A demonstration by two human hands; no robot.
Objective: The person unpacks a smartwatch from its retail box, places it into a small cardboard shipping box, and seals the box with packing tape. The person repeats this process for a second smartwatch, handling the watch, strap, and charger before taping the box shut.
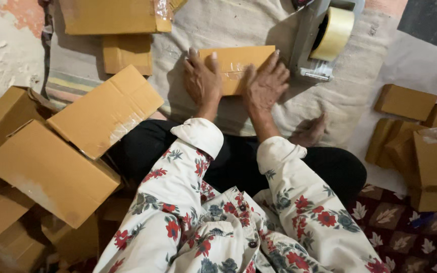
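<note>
Head view looks straight down at a person sitting on the floor, both hands pressed on a small flat cardboard box (238, 63) that lies on a pale cloth (218, 25) in front of the knees. The left hand (202, 81) lies flat over the box's left end, fingers spread and extended, gripping nothing. The right hand (265, 85) lies flat over the right end, fingers also open and splayed, pressing down. Between the 2 hands a strip of clear tape (234, 71) shines across the box's face.

Just beside the right hand, touching or nearly touching the box's right edge, stands a grey tape dispenser (312, 50) with a roll of yellowish tape (334, 33). Finished boxes lie stacked at the left (51, 172) and smaller ones are heaped at the right (421, 146).

To do this well, I judge the palms should hold the flaps level and closed while the fingertips rub outward from the middle of the strip toward each end, so no bubble or lifted corner remains. Even pressure matters: the cloth beneath is soft, and a hard push in 1 place could dent the board. Keeping the box square to the dispenser should help.
</note>
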